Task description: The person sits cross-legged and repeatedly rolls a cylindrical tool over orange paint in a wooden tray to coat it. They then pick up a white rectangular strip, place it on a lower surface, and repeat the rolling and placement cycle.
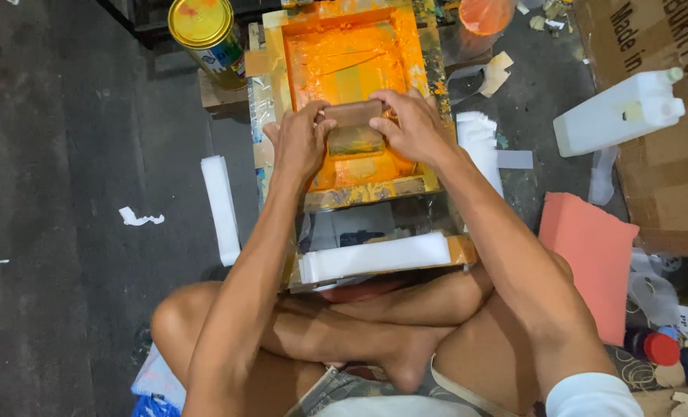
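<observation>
Two hands, left hand [301, 143] and right hand [413, 127], grip a wooden squeegee [353, 126] on an orange-smeared screen [344, 54]. A yellow can [205, 31], white jug [620, 114] and pink foam [591, 259] sit around on the dark floor [74, 154].

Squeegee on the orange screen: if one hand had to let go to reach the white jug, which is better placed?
Right. Both hands grip the squeegee, but the right hand is on the side of the frame where the jug lies; the left hand would probably have to cross over.
</observation>
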